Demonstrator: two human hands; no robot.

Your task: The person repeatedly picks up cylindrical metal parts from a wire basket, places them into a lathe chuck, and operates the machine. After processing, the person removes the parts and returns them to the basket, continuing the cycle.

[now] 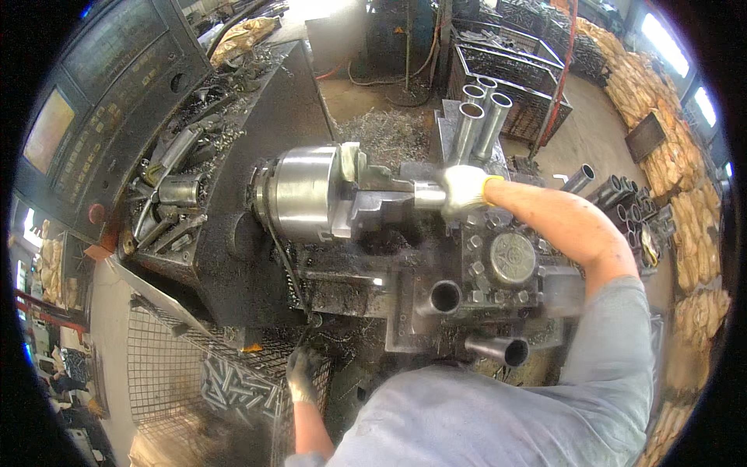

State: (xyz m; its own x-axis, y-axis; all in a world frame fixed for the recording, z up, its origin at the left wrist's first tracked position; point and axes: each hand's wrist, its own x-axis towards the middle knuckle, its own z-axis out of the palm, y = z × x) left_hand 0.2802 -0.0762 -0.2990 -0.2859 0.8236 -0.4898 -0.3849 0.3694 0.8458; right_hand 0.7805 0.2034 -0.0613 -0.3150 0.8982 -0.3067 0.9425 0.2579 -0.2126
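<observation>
My right hand [465,188], in a white glove with a yellow cuff, grips a short metal tube [428,194] whose other end sits in the jaws of the lathe chuck [303,193]. My left hand [302,375], in a dark glove, hangs low by the machine's front and holds a thin dark lever or rod [289,280] that runs up toward the chuck. Below my right forearm sits the tool turret [510,261], with tube holders [445,296] pointing toward me.
A control panel [93,117] with a screen stands at the left. Metal shavings [385,136] lie behind the chuck. Upright tubes [478,117] stand behind the turret, more tubes [615,198] lie at the right. A wire basket [226,381] holds cut pieces at lower left. Sacks [661,132] line the right.
</observation>
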